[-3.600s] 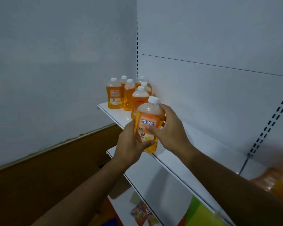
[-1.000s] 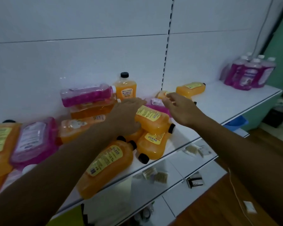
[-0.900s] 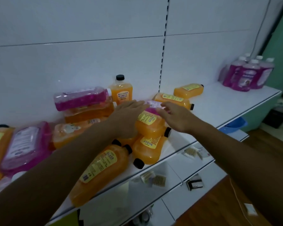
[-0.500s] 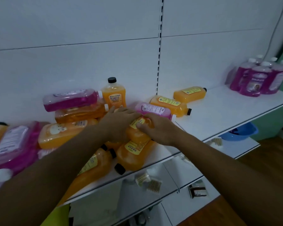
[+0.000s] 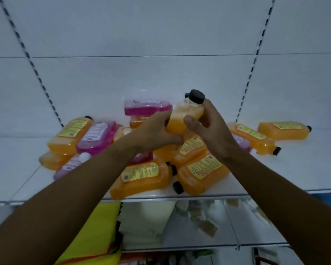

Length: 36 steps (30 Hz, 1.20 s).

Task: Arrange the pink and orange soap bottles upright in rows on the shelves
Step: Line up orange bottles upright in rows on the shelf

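An orange soap bottle with a black cap (image 5: 186, 113) is lifted above the pile, tilted with its cap up and to the right. My left hand (image 5: 157, 131) grips its lower body and my right hand (image 5: 208, 129) wraps its upper side. Under them, on the white shelf (image 5: 294, 169), several orange bottles (image 5: 141, 176) lie on their sides with yellow labels up. Pink bottles (image 5: 97, 136) lie among them, one (image 5: 147, 108) stacked at the back of the heap.
Two more orange bottles (image 5: 284, 130) lie flat to the right of the pile. The lower shelf holds yellow cloth (image 5: 101, 230), white packets and small brushes (image 5: 206, 226). Slotted uprights run up the white back panel.
Both hands closed on an orange bottle in the pile and raised it, cap upward. My view turned from the left corner's upright row toward this heap and now faces it squarely.
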### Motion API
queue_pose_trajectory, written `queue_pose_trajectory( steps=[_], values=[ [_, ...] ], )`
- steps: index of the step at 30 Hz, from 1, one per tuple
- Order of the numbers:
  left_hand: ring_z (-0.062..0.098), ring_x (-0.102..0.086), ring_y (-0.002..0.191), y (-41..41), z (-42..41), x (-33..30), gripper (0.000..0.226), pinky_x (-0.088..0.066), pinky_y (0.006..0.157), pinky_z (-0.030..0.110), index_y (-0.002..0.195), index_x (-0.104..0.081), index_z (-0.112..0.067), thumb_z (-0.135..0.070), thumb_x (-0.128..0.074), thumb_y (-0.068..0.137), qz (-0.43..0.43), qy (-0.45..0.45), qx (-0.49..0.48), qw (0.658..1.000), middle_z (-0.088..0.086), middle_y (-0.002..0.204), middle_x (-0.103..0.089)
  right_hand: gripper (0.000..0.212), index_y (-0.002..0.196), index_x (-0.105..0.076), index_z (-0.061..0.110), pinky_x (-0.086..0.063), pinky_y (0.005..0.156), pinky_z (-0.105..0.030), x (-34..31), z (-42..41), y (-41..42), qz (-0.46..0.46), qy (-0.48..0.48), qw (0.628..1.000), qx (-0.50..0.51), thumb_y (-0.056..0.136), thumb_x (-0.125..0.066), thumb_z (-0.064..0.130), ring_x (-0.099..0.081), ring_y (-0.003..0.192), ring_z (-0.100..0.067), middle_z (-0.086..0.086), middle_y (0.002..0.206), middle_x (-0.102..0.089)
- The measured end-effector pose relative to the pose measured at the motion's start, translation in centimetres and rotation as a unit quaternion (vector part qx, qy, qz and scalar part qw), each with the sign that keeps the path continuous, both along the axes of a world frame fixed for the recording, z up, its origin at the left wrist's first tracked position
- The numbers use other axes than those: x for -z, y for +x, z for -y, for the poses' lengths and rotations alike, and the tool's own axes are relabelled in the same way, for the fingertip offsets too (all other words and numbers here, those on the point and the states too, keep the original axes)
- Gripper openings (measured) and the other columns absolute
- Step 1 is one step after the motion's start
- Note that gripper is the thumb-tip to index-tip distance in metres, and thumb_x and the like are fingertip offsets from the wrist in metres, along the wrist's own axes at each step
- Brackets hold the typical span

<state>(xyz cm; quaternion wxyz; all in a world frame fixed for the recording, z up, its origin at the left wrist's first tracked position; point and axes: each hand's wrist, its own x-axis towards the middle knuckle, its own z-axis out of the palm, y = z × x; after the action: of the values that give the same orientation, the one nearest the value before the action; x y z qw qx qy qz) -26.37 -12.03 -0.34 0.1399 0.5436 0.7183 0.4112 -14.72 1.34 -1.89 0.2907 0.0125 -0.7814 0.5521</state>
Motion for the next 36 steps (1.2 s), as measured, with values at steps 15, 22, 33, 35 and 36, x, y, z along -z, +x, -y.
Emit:
queue_pose_trajectory(
  steps=[15,22,33,35,36],
  values=[
    [0.017,-0.068,0.097,-5.5,18.6,-1.0,0.035,-0.056,0.085,0.034,0.117,-0.060,-0.020,-0.018,-0.060,0.082,0.116,0.088,-0.144,0.979,0.001,0.105,-0.071,0.072,0.131,-0.048,0.019,-0.054,0.069,-0.022,-1.9,16.4,-11.7,-0.043,-0.014,0.995,-0.091,0.071,-0.074,0.047,-0.067,0.095,-0.014,-0.003,0.109,-0.065],
    [0.016,-0.065,0.106,-11.7,28.8,0.0,0.053,-0.055,0.092,0.042,0.132,-0.047,-0.025,-0.032,-0.065,0.083,0.111,0.106,-0.222,0.963,-0.002,0.121,-0.064,0.065,0.121,-0.052,0.033,-0.057,0.082,-0.040,-2.1,26.1,-20.3,-0.021,0.014,0.996,-0.084,0.065,-0.076,0.055,-0.066,0.097,-0.013,0.007,0.107,-0.065],
    [0.013,-0.061,0.105,-21.7,33.4,4.4,0.058,-0.055,0.089,0.036,0.130,-0.050,-0.021,-0.045,-0.070,0.082,0.019,0.107,-0.369,0.923,-0.005,0.121,-0.062,0.075,0.135,-0.042,0.029,-0.058,0.080,-0.045,-0.9,30.7,-30.8,-0.006,0.126,0.990,-0.065,0.071,-0.079,0.045,-0.060,0.102,-0.021,0.006,0.124,-0.054],
    [0.013,-0.060,0.108,-23.3,33.0,4.9,0.060,-0.055,0.086,0.029,0.133,-0.044,-0.021,-0.041,-0.070,0.083,0.024,0.119,-0.376,0.918,-0.005,0.125,-0.058,0.073,0.135,-0.042,0.024,-0.057,0.082,-0.041,-0.9,30.5,-32.6,-0.010,0.154,0.986,-0.061,0.075,-0.078,0.041,-0.059,0.102,-0.021,0.003,0.122,-0.054],
    [0.012,-0.060,0.108,-23.6,33.1,5.0,0.060,-0.055,0.085,0.027,0.134,-0.042,-0.021,-0.040,-0.069,0.084,0.030,0.127,-0.379,0.916,-0.005,0.126,-0.057,0.072,0.135,-0.042,0.023,-0.057,0.082,-0.039,-1.0,30.7,-32.9,-0.010,0.166,0.984,-0.059,0.075,-0.078,0.040,-0.059,0.102,-0.021,0.002,0.121,-0.055]
  ],
)
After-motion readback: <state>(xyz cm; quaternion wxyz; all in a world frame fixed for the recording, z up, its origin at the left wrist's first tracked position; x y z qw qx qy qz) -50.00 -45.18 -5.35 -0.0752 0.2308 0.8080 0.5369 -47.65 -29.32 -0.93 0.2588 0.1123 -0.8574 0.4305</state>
